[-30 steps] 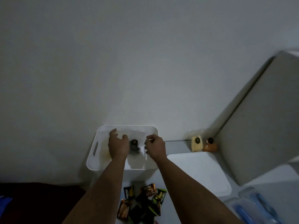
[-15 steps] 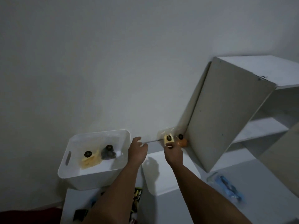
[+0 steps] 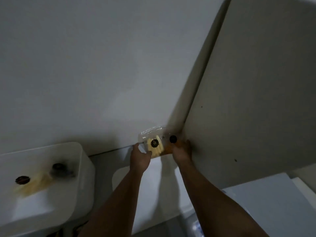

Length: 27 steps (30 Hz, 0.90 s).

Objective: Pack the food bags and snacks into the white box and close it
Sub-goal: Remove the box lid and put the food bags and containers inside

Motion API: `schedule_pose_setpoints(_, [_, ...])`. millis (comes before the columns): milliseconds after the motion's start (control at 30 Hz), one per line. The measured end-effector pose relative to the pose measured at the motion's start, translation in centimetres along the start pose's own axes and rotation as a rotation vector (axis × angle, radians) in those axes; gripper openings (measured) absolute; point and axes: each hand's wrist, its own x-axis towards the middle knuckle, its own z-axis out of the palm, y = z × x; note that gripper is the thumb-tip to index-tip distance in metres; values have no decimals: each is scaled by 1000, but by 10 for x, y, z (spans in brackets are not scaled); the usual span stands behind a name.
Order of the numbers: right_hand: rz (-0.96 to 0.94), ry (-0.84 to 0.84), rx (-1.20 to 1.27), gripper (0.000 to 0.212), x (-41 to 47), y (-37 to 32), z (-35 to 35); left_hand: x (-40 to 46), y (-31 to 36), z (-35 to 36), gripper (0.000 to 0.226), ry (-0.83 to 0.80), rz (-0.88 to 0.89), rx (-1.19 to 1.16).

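The white box (image 3: 85,168) stands at the lower left, open, with a yellow food bag (image 3: 32,185) and a dark food bag (image 3: 59,171) inside. Its flat white lid (image 3: 153,185) lies on the table under my arms. Against the wall, a clear bag of yellow snacks (image 3: 154,144) with a round black sticker sits beside an orange food bag (image 3: 168,149). My left hand (image 3: 139,159) grips the yellow bag's left side. The orange bag is partly hidden by my right hand (image 3: 182,152), which closes on it.
A tall white cabinet panel (image 3: 248,100) rises right beside my right hand, touching the wall. A white shelf surface (image 3: 273,194) lies at the lower right, with clear plastic packaging (image 3: 196,226) at its front edge.
The view swung right, away from the box. Both hands left the box, reached to the wall and took hold of the two bags there.
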Motion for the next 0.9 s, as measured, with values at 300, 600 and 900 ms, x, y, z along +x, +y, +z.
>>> schedule_pose_setpoints(300, [80,71,-206,62,53,3,42,65,-9,39,39,100,-21,107])
schedule_pose_setpoints(600, [61,52,78,13,28,-5,21,34,8,9,14,194,73,31])
schedule_pose_setpoints(900, [-183,93,257,11,-57,-71,-10,-33,54,-85,20,191,256,6])
